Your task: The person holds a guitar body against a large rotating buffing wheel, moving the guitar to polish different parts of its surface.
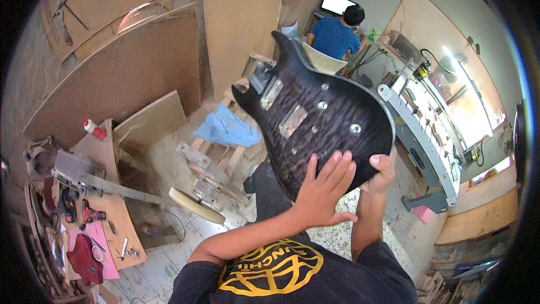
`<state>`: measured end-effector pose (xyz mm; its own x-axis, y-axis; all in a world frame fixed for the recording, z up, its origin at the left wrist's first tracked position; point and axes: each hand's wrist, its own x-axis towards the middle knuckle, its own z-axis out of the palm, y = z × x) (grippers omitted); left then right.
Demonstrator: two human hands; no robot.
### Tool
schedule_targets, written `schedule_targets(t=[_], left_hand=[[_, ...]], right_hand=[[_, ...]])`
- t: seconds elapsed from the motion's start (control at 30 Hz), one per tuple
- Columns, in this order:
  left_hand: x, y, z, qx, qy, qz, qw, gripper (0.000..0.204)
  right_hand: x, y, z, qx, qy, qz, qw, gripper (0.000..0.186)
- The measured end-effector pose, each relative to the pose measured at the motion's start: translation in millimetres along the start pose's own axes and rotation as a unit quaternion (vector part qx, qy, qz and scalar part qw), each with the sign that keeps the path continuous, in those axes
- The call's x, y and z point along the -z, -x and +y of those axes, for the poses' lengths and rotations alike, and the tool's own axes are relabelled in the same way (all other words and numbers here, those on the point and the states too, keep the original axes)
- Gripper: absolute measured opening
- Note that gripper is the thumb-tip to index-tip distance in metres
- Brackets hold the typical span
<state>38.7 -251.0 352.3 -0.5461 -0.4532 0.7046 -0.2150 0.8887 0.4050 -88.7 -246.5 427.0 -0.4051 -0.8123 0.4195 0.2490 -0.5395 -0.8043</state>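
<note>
A dark, see-through-black electric guitar body [332, 112] with figured wood grain is held up tilted in front of me. It has two rectangular pickup cavities, several round holes and a neck pocket between its two horns. My right hand [378, 174] grips its lower right edge, thumb over the face; the other fingers are hidden behind. My left hand [329, 183] lies flat on the lower part of the face, fingers stretched out and thumb apart.
A light blue cloth [228, 125] lies on a wooden stand. At left, a buffing wheel [197, 205] stands near a bench with a cordless drill [93, 214] and a dark red guitar-shaped piece [85, 259]. A grey machine [424, 152] stands at right. Beyond, a person in blue [336, 36] sits at a screen.
</note>
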Motion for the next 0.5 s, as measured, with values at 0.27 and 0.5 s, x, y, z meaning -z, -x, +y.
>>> schedule_targets(t=[0.27, 0.5], left_hand=[[61, -116, -93, 0.065, -0.086, 0.144, 0.984, 0.062], [91, -104, -199, 0.357, -0.032, 0.243, 0.901, 0.063]], right_hand=[[6, 30, -10, -0.055, 0.037, -0.037, 0.997, 0.072], [3, 38, -27, -0.080, 0.030, -0.032, 0.996, 0.093]])
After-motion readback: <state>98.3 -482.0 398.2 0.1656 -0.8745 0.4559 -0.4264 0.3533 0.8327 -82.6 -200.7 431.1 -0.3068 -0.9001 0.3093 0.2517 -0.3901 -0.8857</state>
